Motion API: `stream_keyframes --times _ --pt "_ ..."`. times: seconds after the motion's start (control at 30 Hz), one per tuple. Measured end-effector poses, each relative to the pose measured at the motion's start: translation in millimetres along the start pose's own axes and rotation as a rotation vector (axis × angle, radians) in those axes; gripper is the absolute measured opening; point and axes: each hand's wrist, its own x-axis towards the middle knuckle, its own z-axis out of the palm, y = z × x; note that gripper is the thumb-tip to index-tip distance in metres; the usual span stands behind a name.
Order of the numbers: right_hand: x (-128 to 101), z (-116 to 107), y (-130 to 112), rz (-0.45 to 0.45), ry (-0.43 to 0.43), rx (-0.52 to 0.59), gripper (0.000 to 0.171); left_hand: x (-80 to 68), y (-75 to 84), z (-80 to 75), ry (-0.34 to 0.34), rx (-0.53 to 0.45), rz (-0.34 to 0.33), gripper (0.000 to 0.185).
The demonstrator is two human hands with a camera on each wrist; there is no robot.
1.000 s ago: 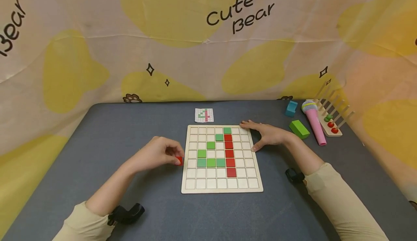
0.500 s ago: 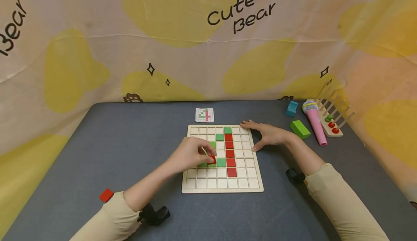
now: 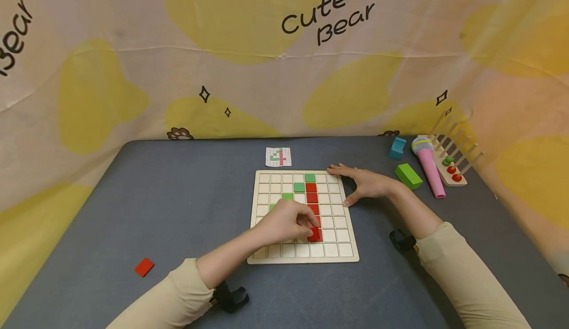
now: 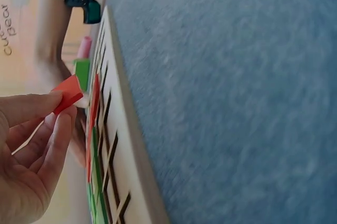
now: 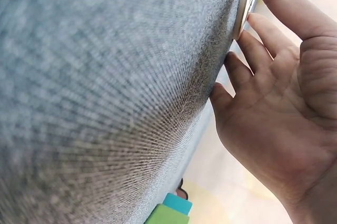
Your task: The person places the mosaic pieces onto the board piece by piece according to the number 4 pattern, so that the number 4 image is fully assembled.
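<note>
My left hand (image 3: 284, 222) pinches a red square tile (image 4: 68, 92) between thumb and fingers, as the left wrist view shows. It holds the tile over the lower middle of a wooden grid board (image 3: 302, 260), above the end of a column of red tiles (image 3: 313, 198). Green tiles (image 3: 300, 187) lie in other cells, some of them hidden behind this hand. At the board's upper right corner, my right hand (image 3: 366, 184) rests with fingers spread, its thumb touching the right edge. One more red tile (image 3: 144, 267) lies on the table at the left.
A small pattern card (image 3: 278, 157) lies behind the board. At the back right are a blue block (image 3: 397, 148), a green block (image 3: 408, 176), a pink toy microphone (image 3: 431, 171) and a wooden peg stand (image 3: 460, 183). A printed cloth (image 3: 249, 72) hangs behind the table.
Carrying the red tile, my left hand has moved right from beside the board to over its lower middle. The loose red tile at the left has come into sight. My right hand has stayed put.
</note>
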Motion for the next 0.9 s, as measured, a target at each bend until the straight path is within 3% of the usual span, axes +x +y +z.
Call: stream_keyframes --times 0.17,0.4,0.9 --pt "0.1 0.3 0.4 -0.008 0.001 0.002 0.099 0.7 1.4 7.6 -0.042 0.012 -0.012 0.011" --pt "0.7 0.9 0.8 -0.001 0.008 -0.009 0.099 1.5 -0.6 16.8 -0.049 0.054 0.016 0.01" --pt "0.9 0.6 0.9 -0.015 0.009 -0.008 0.1 0.6 1.4 20.9 -0.07 0.073 0.009 0.01"
